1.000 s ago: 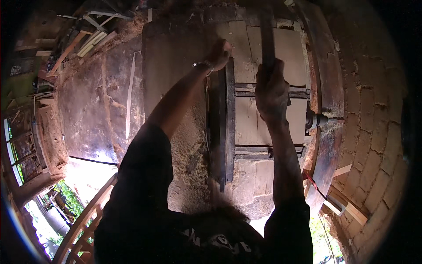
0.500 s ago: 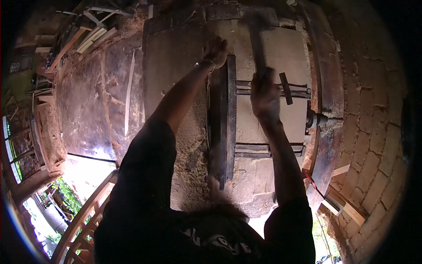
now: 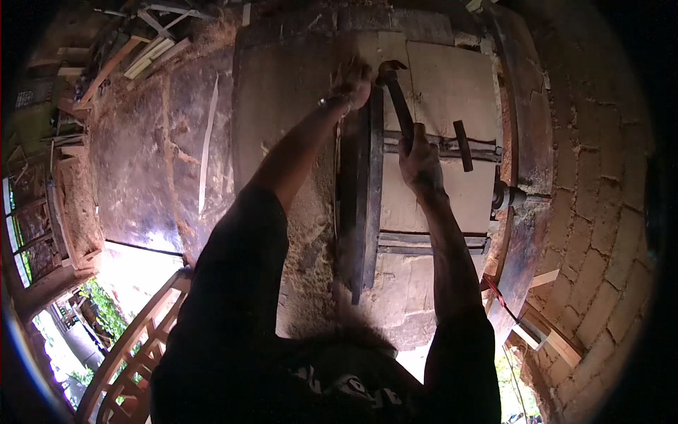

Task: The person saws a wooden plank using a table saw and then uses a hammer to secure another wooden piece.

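In the head view, the right hand [image 3: 423, 166] is wrapped around the handle of the hammer [image 3: 400, 107], which is held over the surface [image 3: 455, 78] with its head near the far end of the long dark bar [image 3: 372, 198], just right of the left hand [image 3: 352, 81]. The left hand has its fingers bent beside that far end; they are blurred, and whether they pinch anything cannot be told. Right of the hammer, a short dark stick [image 3: 462, 145] crosses dark rails [image 3: 482, 152], with a brick wall [image 3: 597, 219] farther right.
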`<action>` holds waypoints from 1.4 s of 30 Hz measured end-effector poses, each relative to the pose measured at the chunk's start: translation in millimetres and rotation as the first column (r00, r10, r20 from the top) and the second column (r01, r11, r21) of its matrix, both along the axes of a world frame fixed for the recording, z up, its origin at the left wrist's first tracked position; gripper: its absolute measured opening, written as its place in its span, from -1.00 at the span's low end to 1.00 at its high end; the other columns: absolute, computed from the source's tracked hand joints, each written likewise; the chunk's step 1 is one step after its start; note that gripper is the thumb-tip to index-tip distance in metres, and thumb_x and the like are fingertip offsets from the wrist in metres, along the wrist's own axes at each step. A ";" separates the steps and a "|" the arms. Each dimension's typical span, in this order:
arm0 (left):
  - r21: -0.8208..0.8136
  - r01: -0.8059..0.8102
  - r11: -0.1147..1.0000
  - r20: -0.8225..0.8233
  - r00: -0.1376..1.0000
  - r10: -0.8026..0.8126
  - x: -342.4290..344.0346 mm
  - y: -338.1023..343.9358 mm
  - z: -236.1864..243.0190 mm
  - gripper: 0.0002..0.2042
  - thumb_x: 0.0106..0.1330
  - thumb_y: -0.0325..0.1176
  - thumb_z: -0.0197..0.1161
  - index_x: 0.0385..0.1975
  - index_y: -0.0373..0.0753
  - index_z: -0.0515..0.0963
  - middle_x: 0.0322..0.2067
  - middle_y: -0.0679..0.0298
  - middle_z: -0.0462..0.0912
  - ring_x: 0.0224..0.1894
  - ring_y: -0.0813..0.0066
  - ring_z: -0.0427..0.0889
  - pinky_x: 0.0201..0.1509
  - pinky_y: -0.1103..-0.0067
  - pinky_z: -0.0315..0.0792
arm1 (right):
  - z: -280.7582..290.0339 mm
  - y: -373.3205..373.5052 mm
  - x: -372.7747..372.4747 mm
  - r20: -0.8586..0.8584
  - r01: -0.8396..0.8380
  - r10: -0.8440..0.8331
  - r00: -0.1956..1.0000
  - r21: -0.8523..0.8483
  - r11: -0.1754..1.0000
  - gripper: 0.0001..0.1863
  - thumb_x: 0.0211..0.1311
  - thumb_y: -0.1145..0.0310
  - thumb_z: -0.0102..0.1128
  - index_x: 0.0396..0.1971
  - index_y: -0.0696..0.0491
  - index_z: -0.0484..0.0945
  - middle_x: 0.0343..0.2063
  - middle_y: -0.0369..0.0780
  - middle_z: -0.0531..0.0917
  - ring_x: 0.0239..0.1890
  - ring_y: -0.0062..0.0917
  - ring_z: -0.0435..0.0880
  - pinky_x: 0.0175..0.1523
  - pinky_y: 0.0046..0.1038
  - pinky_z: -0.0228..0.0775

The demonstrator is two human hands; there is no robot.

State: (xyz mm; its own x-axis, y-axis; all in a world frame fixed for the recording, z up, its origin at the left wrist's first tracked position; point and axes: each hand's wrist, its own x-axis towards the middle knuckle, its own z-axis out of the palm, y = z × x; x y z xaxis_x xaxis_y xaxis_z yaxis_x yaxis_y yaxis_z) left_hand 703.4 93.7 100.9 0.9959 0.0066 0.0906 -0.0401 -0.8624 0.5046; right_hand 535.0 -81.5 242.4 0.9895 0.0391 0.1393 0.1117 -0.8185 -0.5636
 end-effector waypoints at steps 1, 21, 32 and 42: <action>0.056 0.109 0.992 -0.060 0.993 -0.106 12.6 26.8 -10.4 -0.60 0.39 -0.16 -0.20 0.11 -0.20 0.32 0.14 0.06 0.31 0.26 0.06 0.22 0.32 0.13 0.15 | 0.1 12.4 10.7 -0.183 -0.021 0.027 0.983 0.035 0.999 -0.72 0.33 0.37 0.02 -0.02 0.12 0.29 -0.48 0.09 0.58 -0.52 -0.03 0.63 -0.54 -0.15 0.40; -0.103 0.213 0.972 -0.012 0.976 -0.216 12.1 -14.3 -65.3 -0.64 0.37 -0.21 -0.20 0.00 -0.25 0.41 0.22 0.07 0.23 0.30 0.09 0.18 0.32 0.15 0.16 | -55.6 -18.8 0.6 -0.077 0.007 -0.025 0.997 -0.222 0.975 -0.66 0.32 0.36 0.06 0.01 0.15 0.28 -0.59 0.04 0.55 -0.62 -0.16 0.59 -0.61 -0.23 0.37; -0.047 0.156 0.987 -0.025 0.987 -0.157 18.1 1.1 -51.7 -0.56 0.38 -0.17 -0.22 0.20 -0.21 0.27 0.30 0.08 0.17 0.37 0.06 0.09 0.37 0.10 0.04 | -20.4 -16.9 14.5 0.020 -0.152 0.162 0.987 -0.256 0.955 -0.73 0.36 0.30 0.00 -0.13 0.20 0.33 -0.51 0.16 0.57 -0.51 -0.06 0.65 -0.53 -0.14 0.42; 0.019 0.080 0.997 -0.221 0.973 -0.074 -21.7 -10.6 43.9 -0.62 0.40 -0.17 -0.27 0.07 -0.14 0.39 0.21 0.10 0.28 0.30 0.06 0.20 0.32 0.10 0.11 | 29.3 -32.7 79.6 -0.284 -0.251 0.208 0.936 -0.123 0.960 -0.69 0.37 0.14 -0.02 -0.31 0.13 0.37 -0.61 -0.05 0.58 -0.65 -0.16 0.60 -0.54 -0.20 0.43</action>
State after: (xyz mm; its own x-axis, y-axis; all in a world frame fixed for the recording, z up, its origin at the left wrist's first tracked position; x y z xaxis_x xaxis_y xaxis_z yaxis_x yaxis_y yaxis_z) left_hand 681.7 83.1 144.8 0.9888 -0.0703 -0.1315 0.0022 -0.8749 0.4843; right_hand 614.6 -114.1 271.8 0.9507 0.2697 -0.1532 0.1709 -0.8676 -0.4669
